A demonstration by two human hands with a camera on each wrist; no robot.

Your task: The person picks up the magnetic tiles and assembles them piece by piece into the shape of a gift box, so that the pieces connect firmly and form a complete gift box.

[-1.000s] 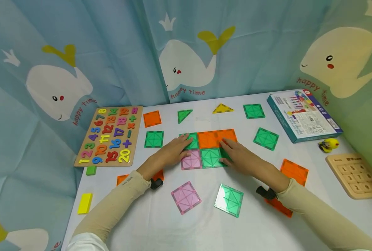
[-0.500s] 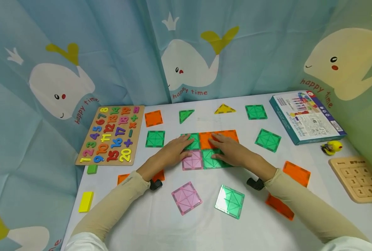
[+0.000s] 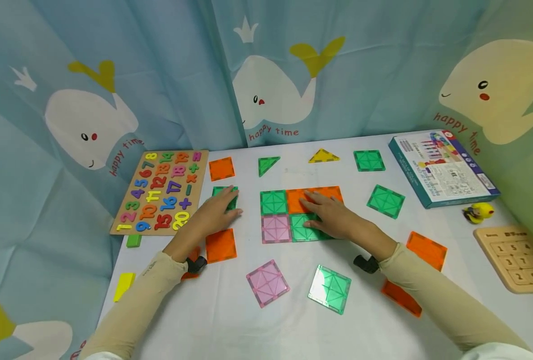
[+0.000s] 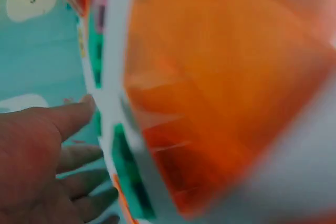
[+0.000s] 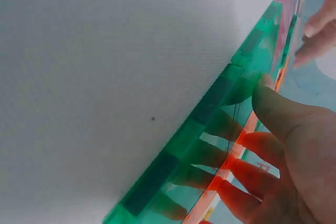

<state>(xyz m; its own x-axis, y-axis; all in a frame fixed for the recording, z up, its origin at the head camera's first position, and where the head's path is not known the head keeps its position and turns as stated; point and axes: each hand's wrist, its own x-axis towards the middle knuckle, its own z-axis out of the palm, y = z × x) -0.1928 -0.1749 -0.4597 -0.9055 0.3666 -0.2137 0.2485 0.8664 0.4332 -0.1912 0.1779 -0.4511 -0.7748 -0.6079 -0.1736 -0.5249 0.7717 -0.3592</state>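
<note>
In the head view, square magnetic tiles lie edge to edge in two rows at mid table: a green tile (image 3: 273, 202), a pink tile (image 3: 276, 228), orange ones (image 3: 295, 202) along the top and green ones (image 3: 299, 230) below. My right hand (image 3: 331, 215) rests on the right part of this block with its fingers extended, covering some tiles. The right wrist view has its thumb (image 5: 266, 85) over the green tiles' edge. My left hand (image 3: 210, 215) reaches over a separate green square tile (image 3: 233, 202), fingers spread and relaxed. A loose orange tile (image 3: 221, 246) lies beside that wrist.
Loose tiles surround the block, including a pink one (image 3: 268, 283), a green one (image 3: 329, 289) and a yellow triangle (image 3: 324, 156). A number board (image 3: 196, 192) stands at left; a box (image 3: 446, 167), a duck toy (image 3: 478, 212) and a wooden number puzzle (image 3: 516, 259) are at right.
My left hand has left the block's left side and moved left to the separate green tile. My right hand slid left across the block, then stayed there.
</note>
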